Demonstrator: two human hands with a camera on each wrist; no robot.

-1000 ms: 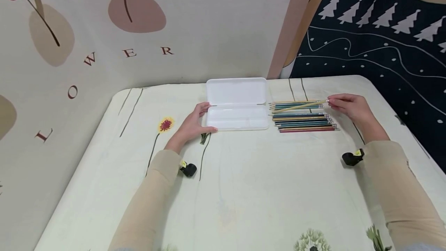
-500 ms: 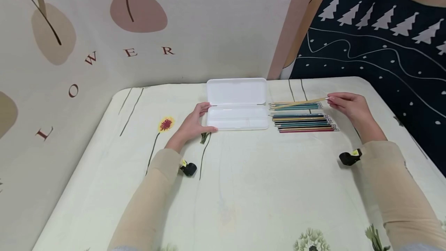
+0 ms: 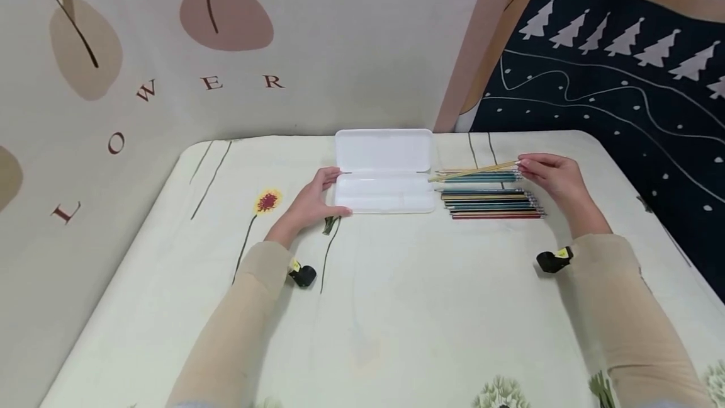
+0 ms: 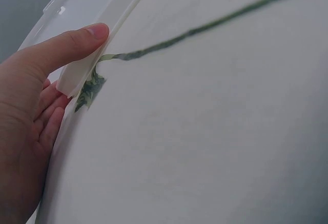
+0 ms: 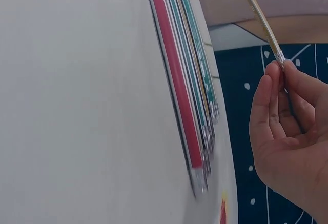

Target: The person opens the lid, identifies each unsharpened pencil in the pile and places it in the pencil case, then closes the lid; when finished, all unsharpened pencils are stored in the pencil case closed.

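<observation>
A white hinged pencil case [image 3: 385, 195] lies with its lid [image 3: 384, 151] raised toward the back; no pencils show inside it. My left hand [image 3: 310, 201] grips the case's left end, thumb [image 4: 84, 40] on the front edge, other fingers round the end. Between thumb and fingertips my right hand [image 3: 550, 181] pinches a gold-yellow pencil [image 5: 260, 21] by its ferrule end. This pencil slants above the back pencils, its far tip near the case's right edge. Below it lie a few teal pencils [image 3: 489, 178] and a larger row of mixed-colour pencils [image 3: 491, 204].
A pale flower-printed cloth [image 3: 408, 307] covers the table. Behind it hangs a light printed curtain [image 3: 351, 49], with a dark tree-patterned cloth [image 3: 612, 93] at the right. Each sleeve carries a small black camera [image 3: 555, 260].
My right hand has moved left with the yellow pencil, bringing its tip closer to the case. The left hand keeps its hold on the case's end.
</observation>
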